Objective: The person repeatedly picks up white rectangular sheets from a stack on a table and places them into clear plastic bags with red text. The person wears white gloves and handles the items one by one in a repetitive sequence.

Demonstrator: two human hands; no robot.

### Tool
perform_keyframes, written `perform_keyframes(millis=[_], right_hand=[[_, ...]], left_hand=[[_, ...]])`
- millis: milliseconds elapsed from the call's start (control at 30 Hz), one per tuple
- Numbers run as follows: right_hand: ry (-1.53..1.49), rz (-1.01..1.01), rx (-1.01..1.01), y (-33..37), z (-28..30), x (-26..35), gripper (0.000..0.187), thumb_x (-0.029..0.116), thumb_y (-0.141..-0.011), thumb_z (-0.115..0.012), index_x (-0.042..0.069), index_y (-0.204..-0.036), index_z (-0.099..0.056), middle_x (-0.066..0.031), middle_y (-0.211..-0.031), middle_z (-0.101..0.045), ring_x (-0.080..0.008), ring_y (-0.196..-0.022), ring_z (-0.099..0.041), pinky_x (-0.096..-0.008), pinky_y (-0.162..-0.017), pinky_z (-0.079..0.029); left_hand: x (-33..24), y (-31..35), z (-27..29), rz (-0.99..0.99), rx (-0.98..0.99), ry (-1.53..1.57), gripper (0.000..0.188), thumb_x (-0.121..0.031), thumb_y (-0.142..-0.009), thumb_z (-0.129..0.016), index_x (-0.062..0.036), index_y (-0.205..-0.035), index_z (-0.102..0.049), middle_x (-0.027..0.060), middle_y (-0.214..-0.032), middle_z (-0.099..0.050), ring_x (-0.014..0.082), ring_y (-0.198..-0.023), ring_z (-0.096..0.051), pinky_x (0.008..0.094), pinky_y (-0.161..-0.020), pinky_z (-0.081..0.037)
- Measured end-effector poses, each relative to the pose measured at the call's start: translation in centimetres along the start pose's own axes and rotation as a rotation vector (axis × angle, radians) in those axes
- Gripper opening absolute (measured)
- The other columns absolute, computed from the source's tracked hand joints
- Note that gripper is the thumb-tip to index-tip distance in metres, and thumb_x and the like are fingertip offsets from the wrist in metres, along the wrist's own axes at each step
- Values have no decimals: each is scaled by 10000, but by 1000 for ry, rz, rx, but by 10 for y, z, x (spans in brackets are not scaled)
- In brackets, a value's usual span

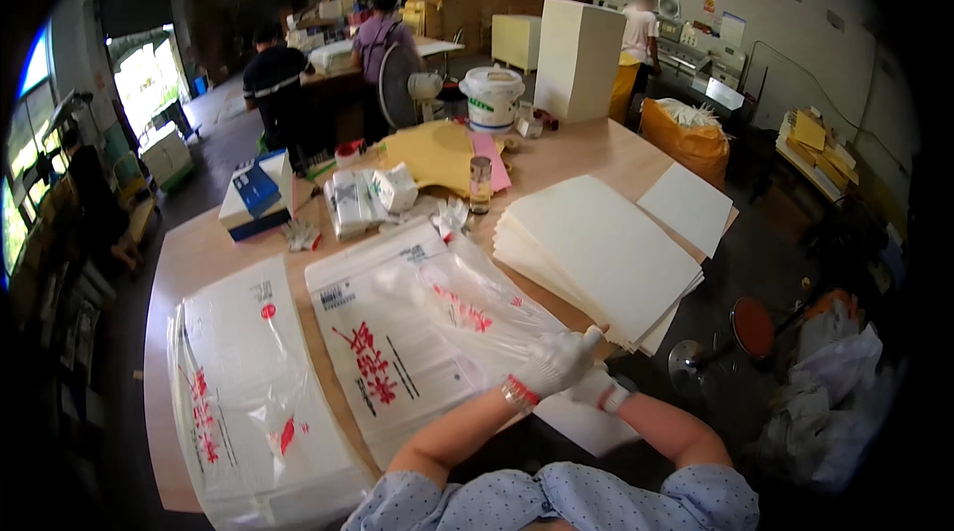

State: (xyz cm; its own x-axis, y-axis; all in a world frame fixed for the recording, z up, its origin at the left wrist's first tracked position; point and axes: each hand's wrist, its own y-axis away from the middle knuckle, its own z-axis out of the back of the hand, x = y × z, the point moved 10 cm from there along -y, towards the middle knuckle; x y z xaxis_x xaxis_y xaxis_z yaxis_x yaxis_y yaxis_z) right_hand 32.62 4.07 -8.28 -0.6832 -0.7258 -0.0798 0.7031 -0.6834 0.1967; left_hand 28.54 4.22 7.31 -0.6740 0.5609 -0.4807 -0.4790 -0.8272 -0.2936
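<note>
My left hand, in a white knit glove with a red cuff, is closed on the edge of a clear plastic bag with red print. Close against it is my right hand, also gloved, its fingers mostly hidden behind the left. Below both hands a white sheet sticks out over the table's front edge. The bag lies across a stack of printed white bags. Just beyond my hands, to the right, rests a fanned stack of white sheets.
Filled plastic bags lie at the left. Farther back are a blue-and-white box, spare gloves, a small bottle, yellow paper, a white bucket and a tall white block. A stool stands right. Other people work behind.
</note>
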Motion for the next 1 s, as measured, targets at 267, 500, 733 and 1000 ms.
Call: perform_keyframes(millis=[267,500,733,1000], right_hand=[[-383,-252,-891,-92,47,-67,599,400,-775,-656,27,-1205,-469,-205,-1174,-529,-333,-1061,-544,-397,-905,-427],[-587,-482,-90,-191,-17,-74,372,276,-889,-396,112,-1222,-423,-218,-1059,-590,-378,-999,-577,-479,-808,-453],[-467,-387,-2,-180,-66,-89,437,199,-857,-409,145,-1286,-350,-223,-993,-609,-378,-917,-602,-505,-748,-452],[-615,-58,-7,26,-26,-30,562,214,-888,-431,152,-1408,-226,-255,-895,-604,-387,-705,-580,-493,-637,-443]], left_hand=[[127,91,3,402,-159,-62,512,-219,-714,-688,-118,-1182,-508,141,-820,-598,338,-773,-604,429,-708,-486],[232,179,-33,404,-377,-631,332,-231,-771,-610,-144,-1083,-536,83,-735,-587,292,-664,-593,414,-661,-505],[304,355,-13,1112,-970,136,286,-82,-820,-513,-79,-1106,-506,64,-812,-572,218,-673,-545,327,-648,-468],[93,372,-12,1163,-513,152,386,-55,-830,-519,-81,-1213,-474,190,-942,-601,291,-849,-616,329,-753,-475]])
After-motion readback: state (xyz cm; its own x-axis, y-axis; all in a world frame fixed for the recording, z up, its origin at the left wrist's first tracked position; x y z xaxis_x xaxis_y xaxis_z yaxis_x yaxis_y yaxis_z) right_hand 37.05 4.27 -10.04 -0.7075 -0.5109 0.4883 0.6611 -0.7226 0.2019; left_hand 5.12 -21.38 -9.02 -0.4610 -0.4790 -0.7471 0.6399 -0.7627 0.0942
